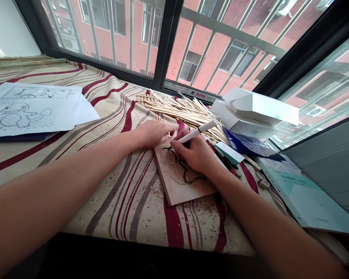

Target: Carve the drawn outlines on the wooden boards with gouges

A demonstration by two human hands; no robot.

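A flat wooden board (177, 190) lies on the striped cloth, with a thin outline on it and bold black lines over part of that outline. My right hand (199, 151) is closed around a white marker pen (193, 133), its rear end slanting up to the right. The pen's tip is low over the board, near the black lines, and I cannot tell whether it touches. At the board's far left corner, my left hand (152, 133) is closed on the edge with curled fingers. Its thumb is mostly hidden.
Thin wooden sticks (180, 110) are piled beyond the board. To the right are several pens (225, 159), a white box (256, 112), a blue packet (247, 145) and a teal book (305, 193). Paper drawings (26, 106) lie left. Crumbs dot the striped cloth (104, 186) near its front edge.
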